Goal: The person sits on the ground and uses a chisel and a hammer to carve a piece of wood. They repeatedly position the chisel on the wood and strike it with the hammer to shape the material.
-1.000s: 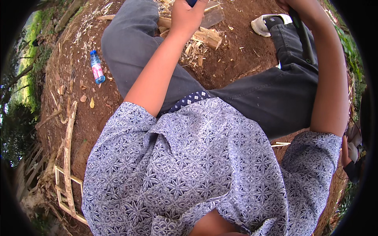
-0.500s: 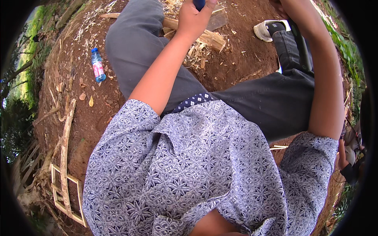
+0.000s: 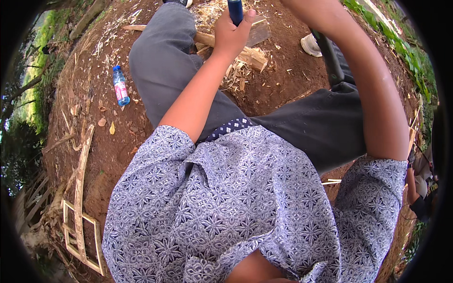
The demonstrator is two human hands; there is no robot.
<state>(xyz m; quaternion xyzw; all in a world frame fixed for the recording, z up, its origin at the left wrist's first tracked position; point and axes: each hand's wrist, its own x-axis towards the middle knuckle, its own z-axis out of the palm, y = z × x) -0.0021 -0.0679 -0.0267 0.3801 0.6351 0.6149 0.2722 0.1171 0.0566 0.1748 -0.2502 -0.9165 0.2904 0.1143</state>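
The left hand (image 3: pixel 231 35) is far from the body, at the top of the picture, and it is closed around a dark blue handle (image 3: pixel 235 10). The handle stands up out of the fist and runs out of the picture at the top edge, so the rest of the tool cannot be seen. The thumb lies along the right side of the handle and the fingers wrap it from the left.

Just under this hand, on the far side of the knees, a split piece of pale wood (image 3: pixel 245 54) lies on the brown earth, with chips and splinters (image 3: pixel 233 75) around it. The hand is above the wood (whether it touches the wood, I cannot tell). A flat greyish piece (image 3: pixel 258 32) lies just to the right of the hand.

The right forearm (image 3: pixel 373 89) goes up along the right side and leaves the picture at the top, so the right hand is out of sight and its state cannot be told. A black strap-like thing (image 3: pixel 330 59) lies along the right leg, beside this arm.

On the left, well apart from the hand, a small plastic bottle (image 3: pixel 121 86) with a blue cap lies on the ground. Nearer, at the lower left, there is a frame of thin wooden sticks (image 3: pixel 78 221). A light shoe (image 3: pixel 310 45) is at the far right.
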